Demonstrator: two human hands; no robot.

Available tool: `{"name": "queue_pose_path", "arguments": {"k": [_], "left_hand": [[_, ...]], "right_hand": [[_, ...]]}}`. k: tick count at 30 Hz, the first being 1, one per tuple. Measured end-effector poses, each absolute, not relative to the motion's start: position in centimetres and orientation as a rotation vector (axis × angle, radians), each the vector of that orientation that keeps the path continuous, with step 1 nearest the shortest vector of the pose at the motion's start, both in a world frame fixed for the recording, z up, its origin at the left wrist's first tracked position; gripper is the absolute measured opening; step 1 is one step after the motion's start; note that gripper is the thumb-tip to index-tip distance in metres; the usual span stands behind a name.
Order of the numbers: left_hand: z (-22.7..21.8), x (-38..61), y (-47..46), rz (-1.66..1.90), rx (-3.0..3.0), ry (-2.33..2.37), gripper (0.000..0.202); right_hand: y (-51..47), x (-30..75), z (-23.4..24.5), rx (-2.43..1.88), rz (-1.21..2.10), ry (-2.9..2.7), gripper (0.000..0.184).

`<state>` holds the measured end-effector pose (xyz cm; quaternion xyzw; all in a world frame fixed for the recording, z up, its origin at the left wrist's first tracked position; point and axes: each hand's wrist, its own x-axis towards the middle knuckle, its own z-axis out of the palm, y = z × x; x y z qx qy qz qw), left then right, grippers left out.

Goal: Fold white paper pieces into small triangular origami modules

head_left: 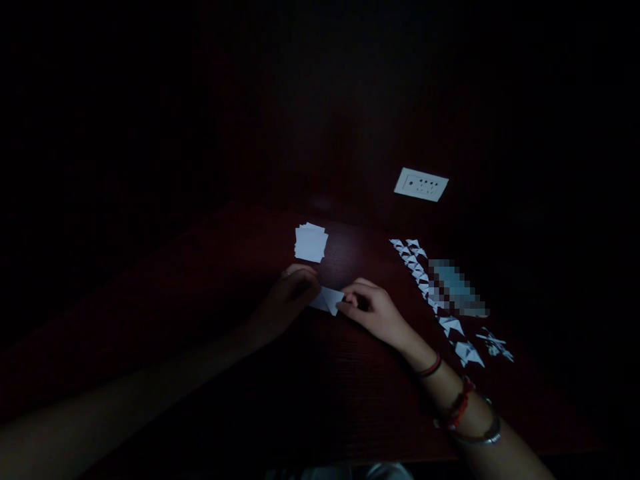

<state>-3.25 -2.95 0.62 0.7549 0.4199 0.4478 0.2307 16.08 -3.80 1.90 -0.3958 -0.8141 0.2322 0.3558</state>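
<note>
the left hand (296, 288) and right hand (375, 310) are pinching a folded paper (331, 300) near the paper stack (311, 244), the left hiding one end; pixelation is obscuring a bluish object (456, 285).

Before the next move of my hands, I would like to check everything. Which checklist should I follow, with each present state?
1. Left hand holds the white paper at its left end: ok.
2. Right hand is at the paper's right end: ok.
3. White sheets are stacked beyond the hands: ok.
4. Folded pieces lie apart from the right hand: ok.
5. Light is bright: not ok, the scene is very dim.
6. Paper edges align exactly: cannot tell, too small.
</note>
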Motion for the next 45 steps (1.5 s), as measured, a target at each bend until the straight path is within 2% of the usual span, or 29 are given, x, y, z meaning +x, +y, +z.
{"name": "queue_pose_path", "arguments": {"k": [8, 13, 18, 45], "left_hand": [[-0.5, -3.5, -3.0, 1.192, 2.185, 1.223, 0.006], [0.3, -3.5, -3.9, 1.227, 2.361, 1.166, 0.021], [0.6, -3.4, -4.2, 1.192, 2.456, 1.095, 0.004], [1.4, -3.7, -5.1, 1.197, 2.462, 0.891, 0.01]], "right_hand": [[-3.4, 16.0, 1.4, -1.122, 0.597, -1.98, 0.007], [-3.9, 15.6, 1.9, -1.118, 0.561, -2.123, 0.01], [-4.9, 14.8, 2.3, -1.09, 0.494, -2.149, 0.01], [-6.1, 14.7, 3.4, -0.944, 0.42, -2.197, 0.009]]}}
